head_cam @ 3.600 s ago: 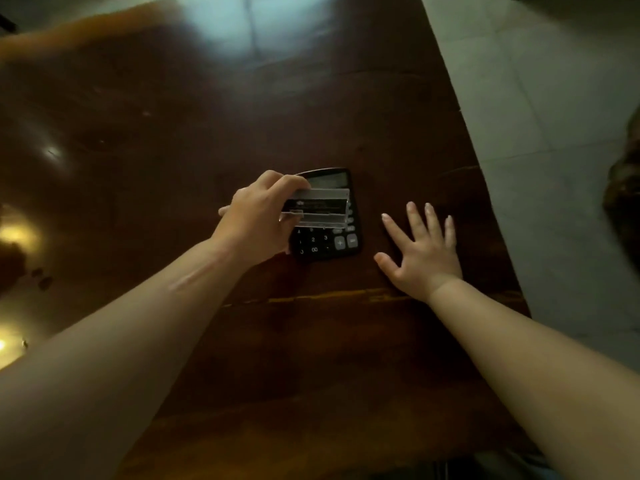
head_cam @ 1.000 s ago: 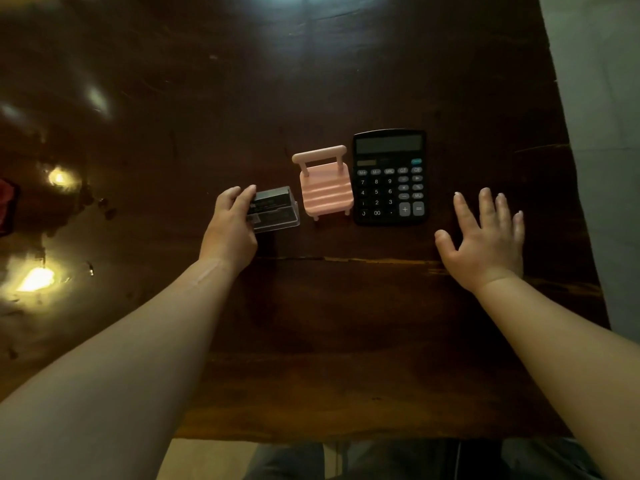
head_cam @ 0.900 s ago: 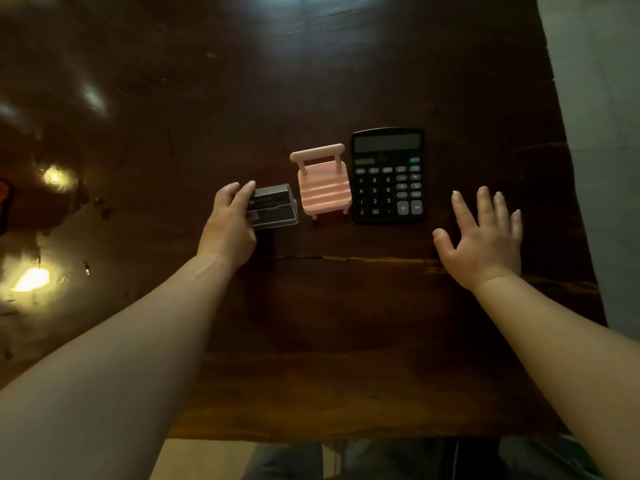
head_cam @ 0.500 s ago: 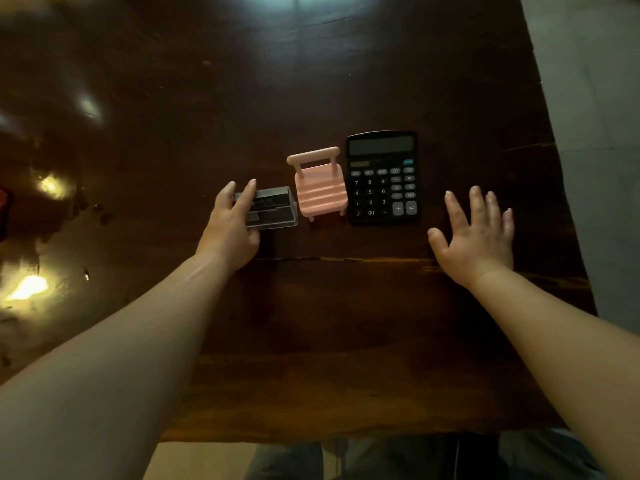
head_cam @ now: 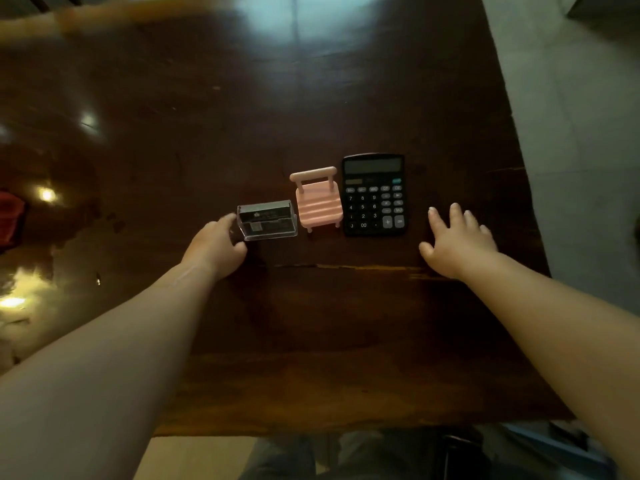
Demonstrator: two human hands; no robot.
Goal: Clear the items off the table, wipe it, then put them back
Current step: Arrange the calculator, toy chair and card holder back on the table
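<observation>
Three items stand in a row on the dark wooden table (head_cam: pixel 311 323). A clear plastic card box (head_cam: pixel 267 221) is on the left, a small pink toy chair (head_cam: pixel 318 204) in the middle, and a black calculator (head_cam: pixel 374 195) on the right. My left hand (head_cam: pixel 216 242) sits at the card box's left end. Its fingers are loosely curled and just at the box's corner, not wrapped around it. My right hand (head_cam: pixel 457 242) rests flat on the table to the right of the calculator, fingers spread, holding nothing.
The table's right edge (head_cam: pixel 519 174) borders a pale tiled floor (head_cam: pixel 571 133). A red object (head_cam: pixel 10 220) shows at the far left. Bright light reflections lie on the table's left part. The near edge runs just above my lap (head_cam: pixel 346 455).
My left hand carried the card box from over the calculator and set it down left of the pink chair. Its fingers have now slid back off the box. My right hand stayed flat.
</observation>
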